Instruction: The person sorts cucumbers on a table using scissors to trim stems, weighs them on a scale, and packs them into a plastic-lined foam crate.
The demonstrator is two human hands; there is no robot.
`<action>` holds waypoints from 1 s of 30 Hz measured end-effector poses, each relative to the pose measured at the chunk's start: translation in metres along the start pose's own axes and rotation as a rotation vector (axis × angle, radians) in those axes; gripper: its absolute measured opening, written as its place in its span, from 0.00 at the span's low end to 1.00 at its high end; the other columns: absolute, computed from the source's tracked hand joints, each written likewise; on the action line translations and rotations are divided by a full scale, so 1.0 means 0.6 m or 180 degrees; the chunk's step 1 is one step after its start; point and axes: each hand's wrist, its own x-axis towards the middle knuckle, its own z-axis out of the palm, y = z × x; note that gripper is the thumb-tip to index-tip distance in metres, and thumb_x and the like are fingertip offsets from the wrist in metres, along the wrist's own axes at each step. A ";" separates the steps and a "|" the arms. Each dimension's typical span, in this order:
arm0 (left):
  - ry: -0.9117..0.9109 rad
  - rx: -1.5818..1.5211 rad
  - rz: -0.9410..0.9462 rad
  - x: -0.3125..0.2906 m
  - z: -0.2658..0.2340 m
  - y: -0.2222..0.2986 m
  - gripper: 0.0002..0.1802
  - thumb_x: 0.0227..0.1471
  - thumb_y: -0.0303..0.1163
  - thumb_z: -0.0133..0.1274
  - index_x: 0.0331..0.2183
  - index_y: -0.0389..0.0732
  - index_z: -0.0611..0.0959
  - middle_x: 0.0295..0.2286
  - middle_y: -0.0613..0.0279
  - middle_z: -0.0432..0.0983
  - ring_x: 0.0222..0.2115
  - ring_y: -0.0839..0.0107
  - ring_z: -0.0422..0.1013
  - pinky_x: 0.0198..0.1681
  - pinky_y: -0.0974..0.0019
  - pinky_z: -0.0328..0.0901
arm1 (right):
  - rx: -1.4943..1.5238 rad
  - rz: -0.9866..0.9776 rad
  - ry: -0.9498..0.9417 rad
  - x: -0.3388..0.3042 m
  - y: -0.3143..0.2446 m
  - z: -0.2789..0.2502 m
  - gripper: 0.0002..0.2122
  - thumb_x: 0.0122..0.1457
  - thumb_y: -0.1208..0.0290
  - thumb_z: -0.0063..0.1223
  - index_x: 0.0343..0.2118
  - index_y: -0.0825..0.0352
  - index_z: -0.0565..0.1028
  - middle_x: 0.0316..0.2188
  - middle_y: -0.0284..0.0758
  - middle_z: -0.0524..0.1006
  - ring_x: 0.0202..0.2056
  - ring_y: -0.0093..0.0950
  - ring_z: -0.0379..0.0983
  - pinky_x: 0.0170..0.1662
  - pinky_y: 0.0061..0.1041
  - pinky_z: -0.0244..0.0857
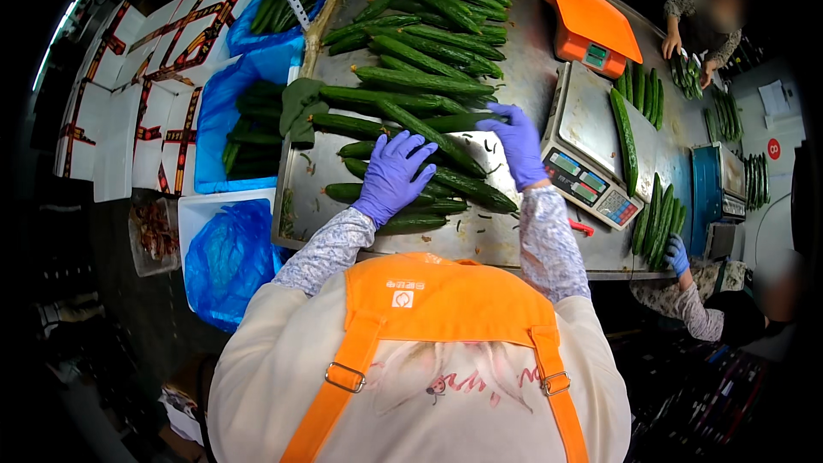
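Note:
My left hand (393, 175), in a purple glove, lies over several dark green cucumbers at the near end of the pile, fingers spread and resting on them. In its purple glove, my right hand (519, 147) pinches the right end of a cucumber (463, 123) between thumb and fingers. One long cucumber (429, 135) slants between the two hands, and another (476, 189) lies just below it. Beyond my hands, a large heap of cucumbers (429, 43) spreads over the metal table (506, 244). Dark scraps are scattered on the metal below my right hand.
To the right stand a digital scale (583, 173) with a cucumber (624, 141) across it and an orange scale (596, 21). Left are a blue-lined crate (210, 137), a white bin (184, 240) and foam boxes (129, 120). A green cloth (302, 111) hangs over the table edge. Two people work at right.

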 end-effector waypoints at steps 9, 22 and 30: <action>0.0862 -0.1136 0.0038 0.087 -0.044 0.085 0.30 0.47 0.40 0.60 0.50 0.38 0.74 0.50 0.51 0.68 0.52 0.54 0.63 0.55 0.57 0.58 | 0.0256 -0.0225 0.0567 -0.051 -0.146 -0.130 0.14 0.53 0.76 0.58 0.44 0.69 0.75 0.37 0.33 0.78 0.35 0.17 0.72 0.42 0.15 0.64; -0.1299 -0.1056 -0.1198 0.109 -0.060 0.026 0.31 0.46 0.57 0.58 0.45 0.48 0.76 0.32 0.52 0.78 0.35 0.56 0.75 0.40 0.61 0.67 | -0.0641 0.0475 0.0228 -0.096 -0.021 -0.064 0.28 0.52 0.57 0.62 0.52 0.69 0.70 0.38 0.34 0.76 0.37 0.24 0.71 0.41 0.22 0.66; -0.0218 -0.0404 -0.2258 0.056 -0.074 -0.159 0.45 0.46 0.56 0.56 0.61 0.54 0.58 0.38 0.44 0.77 0.40 0.46 0.73 0.42 0.57 0.66 | -0.3261 -0.1432 -0.0723 -0.182 0.027 0.061 0.18 0.49 0.68 0.58 0.46 0.57 0.75 0.37 0.38 0.74 0.39 0.38 0.70 0.42 0.33 0.66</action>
